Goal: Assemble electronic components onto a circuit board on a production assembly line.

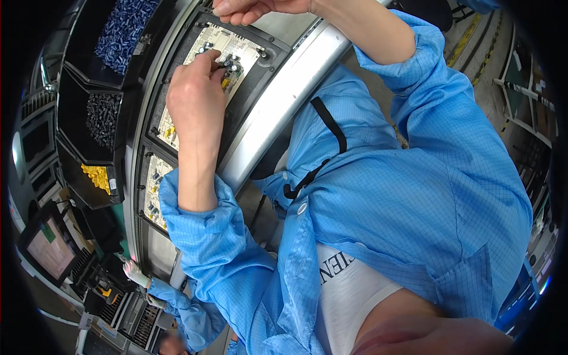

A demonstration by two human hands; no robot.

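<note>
My left hand is over a cream circuit board set in a black carrier frame. Its thumb and forefinger are pinched together beside a group of small black cylindrical components. Whatever is between those fingertips is too small to make out. Beyond the board's far end, my right hand is partly cut off by the top edge. Its fingers are curled inward and close together; what they may hold is hidden. Yellow components stand at the board's near end.
Black bins at the left hold blue, black and yellow parts. A second board lies nearer along the line. A metal rail runs between the carriers and my body. Lower left are a monitor and a co-worker's gloved hand.
</note>
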